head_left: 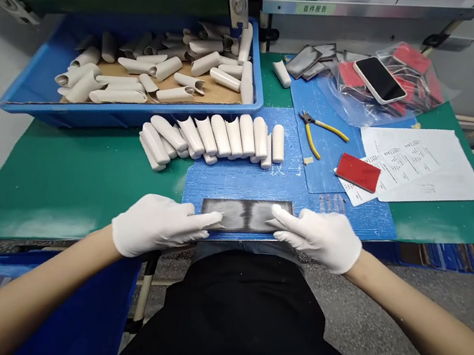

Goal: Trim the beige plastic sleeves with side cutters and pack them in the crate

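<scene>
A grey-black abrasive strip (245,215) spans lengthwise between the left hand (165,223) and right hand (322,235), fingers gripping its 2 ends, neither nearer.

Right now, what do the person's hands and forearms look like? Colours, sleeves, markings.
Left hand and right hand: matching white, close-fitting gloves with cuffs ending around the wrist; no markings visible. Forearms: bare, no sleeves in view.

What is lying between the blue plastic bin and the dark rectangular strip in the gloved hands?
The head view shows a row of glossy off-white curved pieces.
</scene>
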The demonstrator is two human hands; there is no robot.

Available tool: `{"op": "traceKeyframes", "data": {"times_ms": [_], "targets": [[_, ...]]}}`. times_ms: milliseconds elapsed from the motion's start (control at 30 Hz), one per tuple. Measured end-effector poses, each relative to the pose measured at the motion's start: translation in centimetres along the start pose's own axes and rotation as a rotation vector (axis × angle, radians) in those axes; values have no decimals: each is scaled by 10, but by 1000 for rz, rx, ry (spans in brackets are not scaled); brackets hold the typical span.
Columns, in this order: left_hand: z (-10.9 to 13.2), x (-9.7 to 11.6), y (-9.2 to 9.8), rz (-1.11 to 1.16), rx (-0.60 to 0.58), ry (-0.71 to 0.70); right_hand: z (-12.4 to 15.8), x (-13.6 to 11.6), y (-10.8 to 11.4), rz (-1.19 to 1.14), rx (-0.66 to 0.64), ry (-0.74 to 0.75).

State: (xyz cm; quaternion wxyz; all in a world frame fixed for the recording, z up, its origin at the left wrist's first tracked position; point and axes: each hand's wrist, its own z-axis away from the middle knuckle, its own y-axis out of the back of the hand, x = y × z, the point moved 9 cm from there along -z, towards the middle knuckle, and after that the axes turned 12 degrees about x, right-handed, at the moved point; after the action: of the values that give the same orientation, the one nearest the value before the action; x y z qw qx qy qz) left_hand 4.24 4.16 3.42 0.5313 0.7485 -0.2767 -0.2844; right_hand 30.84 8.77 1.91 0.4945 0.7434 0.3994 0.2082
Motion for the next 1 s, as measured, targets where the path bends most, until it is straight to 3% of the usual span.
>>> {"op": "traceKeyframes", "data": {"times_ms": [67,167,300,433,567,667,800,1000], "targets": [[-1,-8,0,-18,14,-4,-6,-2,0,147,11,100],[-11,-9,-9,-11,46,-55,-17,-10,-17,165,-14,206],[-23,-6,-27,14,-43,-100,-27,-20,-38,118,-83,316],[-27,-7,-23,63,-23,-68,-31,-15,-27,181,-13,306],[-29,2,-17,89,20,-134,-30,-21,-29,135,-94,334],[-32,0,-17,25,24,-134,-32,-20,-25,156,-23,317],[-36,3,-21,57,-10,-157,-29,-19,-34,109,-79,316],[-40,2,-25,113,-89,-91,-29,-17,-30,139,-40,277]]}}
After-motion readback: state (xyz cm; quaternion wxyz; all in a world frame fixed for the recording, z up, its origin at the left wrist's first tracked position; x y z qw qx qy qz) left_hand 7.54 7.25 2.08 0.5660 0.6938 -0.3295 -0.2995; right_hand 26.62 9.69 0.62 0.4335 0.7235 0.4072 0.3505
